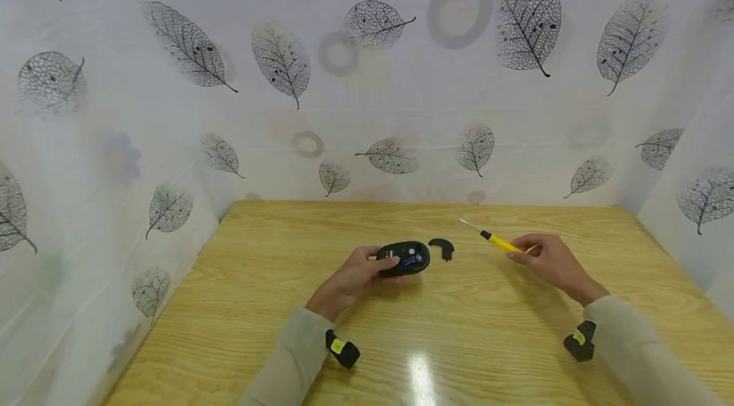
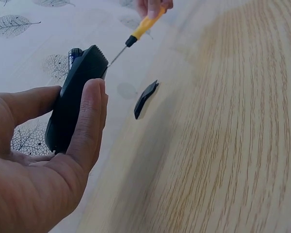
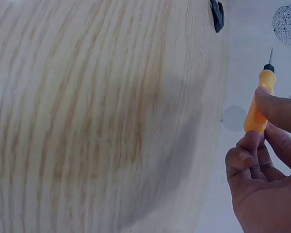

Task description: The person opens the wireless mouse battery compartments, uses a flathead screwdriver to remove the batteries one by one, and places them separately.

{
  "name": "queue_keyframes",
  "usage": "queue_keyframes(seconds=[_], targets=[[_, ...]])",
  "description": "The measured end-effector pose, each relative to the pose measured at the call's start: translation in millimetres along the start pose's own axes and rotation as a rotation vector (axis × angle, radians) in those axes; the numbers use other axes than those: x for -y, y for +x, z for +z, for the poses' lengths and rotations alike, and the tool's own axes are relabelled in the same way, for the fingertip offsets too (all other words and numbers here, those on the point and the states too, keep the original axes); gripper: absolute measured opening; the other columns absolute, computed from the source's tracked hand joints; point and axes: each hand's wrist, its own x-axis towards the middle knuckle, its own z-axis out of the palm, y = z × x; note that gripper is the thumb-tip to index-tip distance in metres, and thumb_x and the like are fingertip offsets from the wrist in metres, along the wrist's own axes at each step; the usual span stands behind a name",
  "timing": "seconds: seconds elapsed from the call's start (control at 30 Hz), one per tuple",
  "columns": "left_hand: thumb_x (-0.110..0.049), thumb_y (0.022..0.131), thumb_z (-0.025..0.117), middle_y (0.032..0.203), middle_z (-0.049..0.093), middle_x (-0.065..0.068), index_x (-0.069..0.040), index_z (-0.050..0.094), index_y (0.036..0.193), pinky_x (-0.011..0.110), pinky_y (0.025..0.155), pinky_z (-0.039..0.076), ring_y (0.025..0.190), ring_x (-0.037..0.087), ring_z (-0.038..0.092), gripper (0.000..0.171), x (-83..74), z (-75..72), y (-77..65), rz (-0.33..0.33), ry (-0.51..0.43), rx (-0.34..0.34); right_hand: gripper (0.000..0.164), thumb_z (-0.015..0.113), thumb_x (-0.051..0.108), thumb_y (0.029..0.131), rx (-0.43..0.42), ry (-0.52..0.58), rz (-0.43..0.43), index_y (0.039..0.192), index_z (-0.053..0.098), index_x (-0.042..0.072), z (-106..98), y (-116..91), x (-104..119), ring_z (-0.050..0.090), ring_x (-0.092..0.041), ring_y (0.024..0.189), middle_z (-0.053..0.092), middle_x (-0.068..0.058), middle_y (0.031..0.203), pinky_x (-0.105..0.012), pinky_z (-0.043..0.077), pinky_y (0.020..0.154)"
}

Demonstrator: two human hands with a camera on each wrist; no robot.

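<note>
A black computer mouse [image 1: 405, 257] is gripped in my left hand [image 1: 357, 275], its underside turned up toward the head camera. The battery [image 2: 74, 54] shows at the mouse's edge in the left wrist view. My right hand [image 1: 552, 264] pinches a screwdriver by its yellow handle [image 3: 256, 114], the metal shaft [image 1: 471, 225] pointing away to the upper left. In the head view the screwdriver tip is well apart from the mouse. Between the two hands, a curved black cover [image 1: 443, 248] lies on the table, just right of the mouse.
The wooden table [image 1: 275, 329] reaches back to a white leaf-patterned curtain [image 1: 413, 94], which also hangs at both sides. Black cameras [image 1: 343, 350] are worn at both wrists.
</note>
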Motion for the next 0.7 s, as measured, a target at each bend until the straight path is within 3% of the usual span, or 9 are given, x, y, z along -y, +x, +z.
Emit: queue_keyframes(seconds=[0.37,0.7], targets=[[-0.014,0.1,0.066,0.131,0.057,0.026,0.01,0.041,0.146,0.036,0.094,0.057,0.108,0.038,0.069,0.057,-0.1,1.0,-0.4,-0.001,-0.004,-0.001,0.034,0.075,0.022,0.094,-0.018,0.004,0.07,0.111,0.071,-0.006,-4.3,-2.5,-7.7,0.066,-0.02,0.081,0.068,-0.015,0.099,-0.029,0.055,0.062],[-0.014,0.1,0.067,0.131,0.057,0.026,0.01,0.041,0.146,0.038,0.095,0.057,0.111,0.041,0.067,0.058,-0.9,1.7,-0.6,-0.007,-0.014,-0.005,0.04,0.074,0.025,0.094,-0.008,0.024,0.186,0.11,0.067,-0.011,-5.5,-6.7,-9.9,0.064,-0.019,0.077,0.071,-0.015,0.094,-0.029,0.056,0.058]])
